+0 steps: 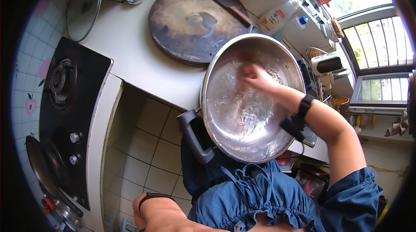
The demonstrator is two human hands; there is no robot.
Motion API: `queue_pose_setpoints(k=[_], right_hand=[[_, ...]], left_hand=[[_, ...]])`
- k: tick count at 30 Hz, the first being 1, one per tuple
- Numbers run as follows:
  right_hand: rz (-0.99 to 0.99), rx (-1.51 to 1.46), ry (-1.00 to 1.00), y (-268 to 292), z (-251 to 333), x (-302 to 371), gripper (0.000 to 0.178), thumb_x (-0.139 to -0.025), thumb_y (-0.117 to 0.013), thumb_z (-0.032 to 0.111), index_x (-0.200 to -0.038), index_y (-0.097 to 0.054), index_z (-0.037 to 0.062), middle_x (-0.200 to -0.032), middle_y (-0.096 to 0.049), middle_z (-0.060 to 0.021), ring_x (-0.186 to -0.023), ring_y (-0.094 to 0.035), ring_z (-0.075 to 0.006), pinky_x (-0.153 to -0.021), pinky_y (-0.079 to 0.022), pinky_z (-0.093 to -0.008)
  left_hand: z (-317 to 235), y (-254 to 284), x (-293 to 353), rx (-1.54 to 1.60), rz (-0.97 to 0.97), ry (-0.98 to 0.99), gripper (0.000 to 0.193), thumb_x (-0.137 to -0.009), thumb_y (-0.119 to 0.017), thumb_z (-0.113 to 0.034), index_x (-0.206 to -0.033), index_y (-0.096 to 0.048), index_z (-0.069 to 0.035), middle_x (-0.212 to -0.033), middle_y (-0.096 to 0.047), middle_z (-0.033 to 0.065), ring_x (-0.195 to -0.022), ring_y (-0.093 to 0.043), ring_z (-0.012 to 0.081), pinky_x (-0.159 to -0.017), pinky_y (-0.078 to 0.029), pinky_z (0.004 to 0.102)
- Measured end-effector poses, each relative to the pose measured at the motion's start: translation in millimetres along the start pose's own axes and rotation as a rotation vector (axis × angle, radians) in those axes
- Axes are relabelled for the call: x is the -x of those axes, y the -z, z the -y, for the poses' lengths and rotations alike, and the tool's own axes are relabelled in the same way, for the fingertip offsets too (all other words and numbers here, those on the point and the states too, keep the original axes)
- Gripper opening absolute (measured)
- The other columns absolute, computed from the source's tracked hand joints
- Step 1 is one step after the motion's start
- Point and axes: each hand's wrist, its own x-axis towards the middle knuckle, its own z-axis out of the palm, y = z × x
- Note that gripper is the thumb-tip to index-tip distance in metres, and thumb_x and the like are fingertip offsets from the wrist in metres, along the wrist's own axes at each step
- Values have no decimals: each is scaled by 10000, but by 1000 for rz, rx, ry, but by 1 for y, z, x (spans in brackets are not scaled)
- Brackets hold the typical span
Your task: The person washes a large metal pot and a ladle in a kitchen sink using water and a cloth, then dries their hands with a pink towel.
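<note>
A big, round stainless steel pan (pixel 211 115) with grey and dark side handles is in front of me at the counter's edge. Shiny water swirls over its inner wall and bottom. My right hand (pixel 256 78) reaches into the pan, smeared by motion, its fingers curled in. What those fingers hold, if anything, does not show. A black band circles my right wrist. Only part of my left arm (pixel 160 212), with a dark strap round it, appears at the lower edge; the left hand is out of sight.
Beyond the pan lies a round wooden chopping board (pixel 173 24), wet in places, with a cleaver (pixel 236 14) on it. A black gas hob (pixel 71 115) and a frying pan (pixel 41 162) are at left. Bottles (pixel 279 17) stand by the wall near the window. A glass lid (pixel 84 11) leans far left.
</note>
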Motion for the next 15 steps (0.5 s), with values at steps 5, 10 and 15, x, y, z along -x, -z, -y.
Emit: queue_pose_setpoints(k=[5,10,15], right_hand=[[584,38,164,-38,40,44,445,-684,-603,239,-1010,-484,-39,-930,-546,-165,-857,-545,-270,-760,-441,-353],[388,714,-62,23,27,54,675,-697,-559,299,-1209,-298,-54,-1221,-298,-286,-1135,-317,-408,-945,-307,-416],[265,591,-284,-3,24,29,813,-785,-448,437,-1294,-51,-57,-1329,-6,-317,-1237,-27,-453,-1023,-115,-430]], left_hand=[[-11,-19,-8,-25,-254,358,301,-805,-519,-169,-674,-578,96,-748,-524,220,-683,-523,250,-576,-460,309],[24,-37,13,-1051,-502,-95,316,-800,-439,-160,-507,-416,-44,-503,-426,101,-423,-418,162,-435,-359,215],[39,-36,-27,-1904,-701,-67,346,-834,-348,-180,-502,-378,-88,-393,-382,59,-318,-360,137,-428,-340,200]])
